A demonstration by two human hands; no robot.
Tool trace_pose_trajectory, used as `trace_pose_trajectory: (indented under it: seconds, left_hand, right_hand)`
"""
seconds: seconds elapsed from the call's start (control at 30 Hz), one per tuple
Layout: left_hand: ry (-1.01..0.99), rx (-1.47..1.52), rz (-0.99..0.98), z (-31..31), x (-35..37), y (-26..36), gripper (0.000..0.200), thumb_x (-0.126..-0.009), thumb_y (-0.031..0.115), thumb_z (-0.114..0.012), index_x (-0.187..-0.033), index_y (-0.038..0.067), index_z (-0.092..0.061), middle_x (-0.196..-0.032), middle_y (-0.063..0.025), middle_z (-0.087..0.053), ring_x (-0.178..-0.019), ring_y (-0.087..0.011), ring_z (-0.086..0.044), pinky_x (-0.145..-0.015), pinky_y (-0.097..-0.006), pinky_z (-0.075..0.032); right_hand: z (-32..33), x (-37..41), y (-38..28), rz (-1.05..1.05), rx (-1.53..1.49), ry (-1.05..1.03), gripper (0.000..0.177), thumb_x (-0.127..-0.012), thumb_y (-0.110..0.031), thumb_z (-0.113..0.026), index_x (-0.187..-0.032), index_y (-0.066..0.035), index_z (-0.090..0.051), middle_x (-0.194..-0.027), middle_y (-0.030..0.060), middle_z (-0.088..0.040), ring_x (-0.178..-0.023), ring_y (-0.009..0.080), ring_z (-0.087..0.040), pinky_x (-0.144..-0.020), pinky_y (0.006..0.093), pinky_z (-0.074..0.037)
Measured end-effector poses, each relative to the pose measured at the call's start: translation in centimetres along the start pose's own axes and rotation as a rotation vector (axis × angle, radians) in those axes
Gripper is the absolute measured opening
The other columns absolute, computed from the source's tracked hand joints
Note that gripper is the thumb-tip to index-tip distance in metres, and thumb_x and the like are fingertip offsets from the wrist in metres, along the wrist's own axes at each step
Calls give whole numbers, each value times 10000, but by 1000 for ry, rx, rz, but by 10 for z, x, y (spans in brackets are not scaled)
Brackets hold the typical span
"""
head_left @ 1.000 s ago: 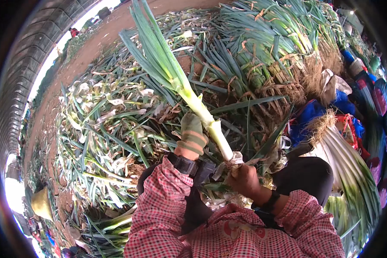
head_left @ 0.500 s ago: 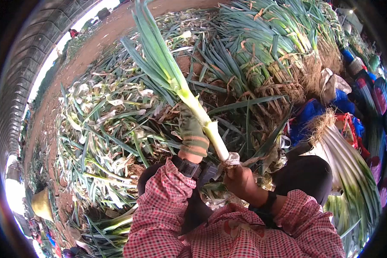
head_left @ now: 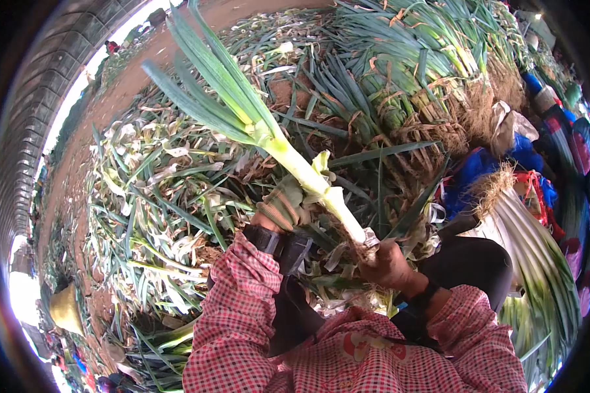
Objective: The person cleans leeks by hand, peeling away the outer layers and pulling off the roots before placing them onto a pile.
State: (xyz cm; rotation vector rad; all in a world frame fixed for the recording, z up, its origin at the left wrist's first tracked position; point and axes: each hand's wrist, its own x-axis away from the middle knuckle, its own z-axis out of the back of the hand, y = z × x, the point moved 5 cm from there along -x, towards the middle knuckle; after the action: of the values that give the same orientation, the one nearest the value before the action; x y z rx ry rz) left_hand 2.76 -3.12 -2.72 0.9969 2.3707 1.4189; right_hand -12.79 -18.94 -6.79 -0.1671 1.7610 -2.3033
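Note:
A large green onion (head_left: pixel 301 167) slants across the middle, its green leaves at the upper left and its root end toward me. Around that lower end, my right hand (head_left: pixel 388 267) is closed; it is bare, with a black band on the wrist. My left hand (head_left: pixel 292 200), in a green-and-orange knitted glove, is behind the pale stalk near its middle. The stalk hides its fingers, so their grip does not show. A loose flap of outer sheath (head_left: pixel 321 162) sticks up from the stalk beside that hand.
A wide heap of stripped leaves (head_left: pixel 170 177) covers the ground ahead and left. Untrimmed onions with roots (head_left: pixel 432 85) are stacked at the back right. Cleaned long white onions (head_left: pixel 531 242) lie beside my right knee. A yellow container (head_left: pixel 65 311) stands far left.
The onion has tilted further, its leaves swinging left. My left hand has moved down along the stalk, and my right hand has shifted slightly right. A sheath flap now stands away from the stalk.

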Motion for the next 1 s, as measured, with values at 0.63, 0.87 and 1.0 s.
trace_pose_trajectory:
  seconds: [0.63, 0.87, 1.0]
  left_hand:
    - [452, 397, -501, -1, -6, -1, 338, -934, 248, -509, -1193, 32, -482, -1062, -55, -585, -956, -153, -568, -813, -291, -475]
    - [715, -31, -531, -8, -2, -20, 224, -856, 149, -623, -1037, 22, -582, -909, -32, -618, -800, -115, -566, -746, -251, -469]
    - [705, -73, -515, -7, -1, -15, 161, -839, 90, -630, -965, 11, -569, -897, -26, -607, -763, -89, -544, -708, -226, -458]
  right_hand:
    - [29, -16, -60, -76, 120, 48, 211, -731, -65, -647, -888, 45, -560, -687, 107, -547, -639, 184, -546, -601, 301, -453]
    - [12, -11, -39, -55, 431, 234, 256, -680, -141, -675, -762, 42, -516, -612, 215, -551, -595, 407, -576, -499, 417, -461]
    - [14, -9, -44, -39, 480, 252, 265, -671, -143, -687, -726, 39, -501, -610, 219, -552, -600, 403, -582, -505, 432, -469]
